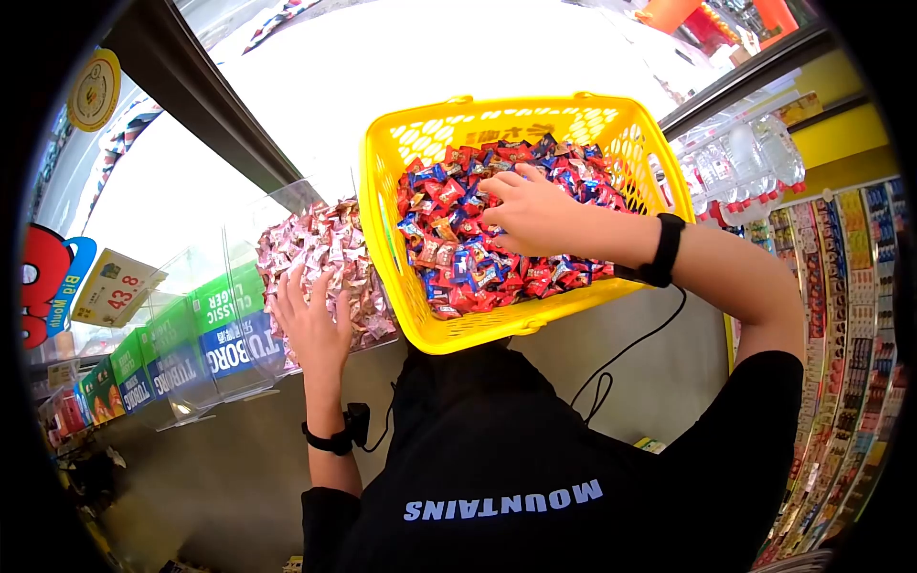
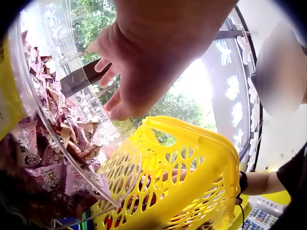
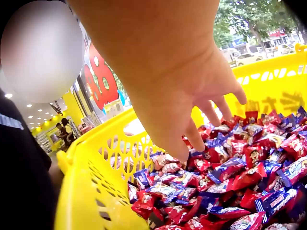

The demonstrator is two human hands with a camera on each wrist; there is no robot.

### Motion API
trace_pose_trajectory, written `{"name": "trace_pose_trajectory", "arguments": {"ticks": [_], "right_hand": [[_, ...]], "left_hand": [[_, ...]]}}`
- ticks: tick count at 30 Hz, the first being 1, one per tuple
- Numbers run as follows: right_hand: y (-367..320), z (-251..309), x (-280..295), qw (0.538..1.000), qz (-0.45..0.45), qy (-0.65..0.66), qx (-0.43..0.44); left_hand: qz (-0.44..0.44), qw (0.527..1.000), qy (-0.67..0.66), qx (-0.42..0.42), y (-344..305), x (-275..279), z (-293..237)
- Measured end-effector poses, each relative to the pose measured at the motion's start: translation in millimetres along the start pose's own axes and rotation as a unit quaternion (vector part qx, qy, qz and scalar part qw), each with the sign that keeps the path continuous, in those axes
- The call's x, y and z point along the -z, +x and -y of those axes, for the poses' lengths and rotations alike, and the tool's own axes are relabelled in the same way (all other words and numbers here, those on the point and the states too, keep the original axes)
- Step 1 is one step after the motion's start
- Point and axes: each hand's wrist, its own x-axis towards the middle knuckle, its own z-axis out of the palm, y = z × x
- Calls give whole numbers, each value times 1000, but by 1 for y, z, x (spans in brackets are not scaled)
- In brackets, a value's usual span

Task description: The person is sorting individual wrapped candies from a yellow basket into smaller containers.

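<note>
A yellow plastic basket point(image 1: 387, 286) with pierced walls holds a heap of small wrapped candies point(image 1: 449, 258), mostly red and blue. Over the heap is my right hand point(image 1: 535, 215), its fingers reaching down; in the right wrist view the fingertips point(image 3: 194, 139) are right at the red and blue wrappers. To the left of the basket, a clear bin point(image 2: 79, 167) is full of pink-wrapped candies point(image 1: 330, 239). My left hand point(image 1: 315, 320) is above the near side of these, fingers spread. In the left wrist view nothing shows in that hand point(image 2: 139, 72).
Green and blue beer cartons point(image 1: 224, 325) stand in a row on the left, with a price sign point(image 1: 115, 291) behind. Clear bottles point(image 1: 755, 162) with red caps are right of the basket, near shelves of small goods point(image 1: 841, 315). A black cable point(image 1: 630, 353) hangs from the right wrist.
</note>
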Motion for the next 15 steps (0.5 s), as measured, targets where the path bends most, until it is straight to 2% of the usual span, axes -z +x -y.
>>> {"name": "trace_pose_trajectory", "arguments": {"ticks": [3,5,8,11,15], "right_hand": [[23,-10,-39,999,0,-47,-1],[32,-6,-35,994,48,-91,-46],[33,-10,-39,981,97,-146,-83],[23,-17,-58,978,77,-177,-74],[25,-20,-58,986,82,-122,-80]], "left_hand": [[-50,992,-113,-12,24,22,-27],[-68,982,-172,-21,35,36,-49],[-63,977,-177,-100,49,51,-73],[-44,970,-209,-112,61,48,-90],[9,966,-228,-125,69,38,-108]]}}
